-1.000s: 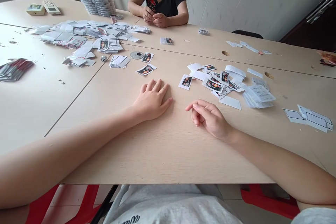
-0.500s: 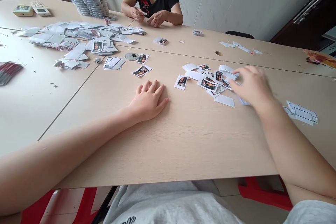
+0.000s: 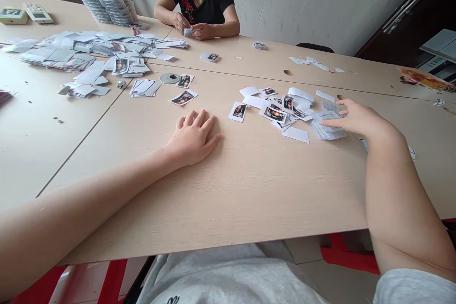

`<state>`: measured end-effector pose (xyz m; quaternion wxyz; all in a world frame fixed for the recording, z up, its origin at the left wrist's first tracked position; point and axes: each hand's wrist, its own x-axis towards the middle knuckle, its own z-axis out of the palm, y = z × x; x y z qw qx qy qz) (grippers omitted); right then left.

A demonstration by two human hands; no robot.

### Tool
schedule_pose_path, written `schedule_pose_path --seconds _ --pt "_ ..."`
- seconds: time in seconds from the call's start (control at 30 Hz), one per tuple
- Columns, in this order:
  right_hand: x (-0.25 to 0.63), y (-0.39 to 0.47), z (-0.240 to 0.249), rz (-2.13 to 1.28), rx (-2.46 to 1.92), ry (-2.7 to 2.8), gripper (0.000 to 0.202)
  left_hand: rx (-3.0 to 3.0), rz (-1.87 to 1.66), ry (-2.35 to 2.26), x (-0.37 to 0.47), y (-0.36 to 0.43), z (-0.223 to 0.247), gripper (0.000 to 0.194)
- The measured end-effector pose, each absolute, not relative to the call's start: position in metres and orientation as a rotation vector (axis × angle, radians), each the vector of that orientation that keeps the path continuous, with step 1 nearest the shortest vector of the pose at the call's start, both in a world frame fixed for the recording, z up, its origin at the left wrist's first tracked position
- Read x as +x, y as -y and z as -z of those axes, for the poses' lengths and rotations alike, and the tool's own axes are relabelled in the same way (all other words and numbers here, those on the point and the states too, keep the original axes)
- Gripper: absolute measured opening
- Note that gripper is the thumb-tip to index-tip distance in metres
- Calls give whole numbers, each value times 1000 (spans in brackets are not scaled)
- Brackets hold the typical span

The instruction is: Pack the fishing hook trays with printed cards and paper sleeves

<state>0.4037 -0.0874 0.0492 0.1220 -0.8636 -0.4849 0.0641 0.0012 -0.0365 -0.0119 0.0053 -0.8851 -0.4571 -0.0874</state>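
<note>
My left hand (image 3: 194,138) lies flat on the table, palm down, with its fingers spread and nothing under them that I can see. To the right, my right hand (image 3: 361,118) is held over a pile of clear plastic bags (image 3: 327,129), thumb and fingers apart. Its thumb tip overlaps the bags; whether it touches them I cannot tell. Left of the bags lies a loose heap of white paper slips and dark printed cards (image 3: 275,114). One printed card (image 3: 237,111) sits apart at the heap's left edge.
Across the table (image 3: 228,190) a person (image 3: 199,4) holds a small packet in both hands. A broad spread of white slips (image 3: 71,47) covers the far left, before stacked packets (image 3: 107,5). A grey tape roll (image 3: 167,79) lies beside two printed cards (image 3: 184,97).
My right hand has moved right, off the card heap, and the plastic bags now show beneath it. My left hand stays flat on the table. The view has shifted slightly right.
</note>
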Motion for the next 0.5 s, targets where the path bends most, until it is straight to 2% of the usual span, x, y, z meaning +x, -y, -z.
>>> schedule_pose_path --seconds 0.27,0.5 --pt "394 91 -54 -204 -2513 1390 83 -2769 257 1428 2 36 12 61" --pt "385 92 -57 -2 -2331 1464 89 -2761 251 1418 1 37 12 60"
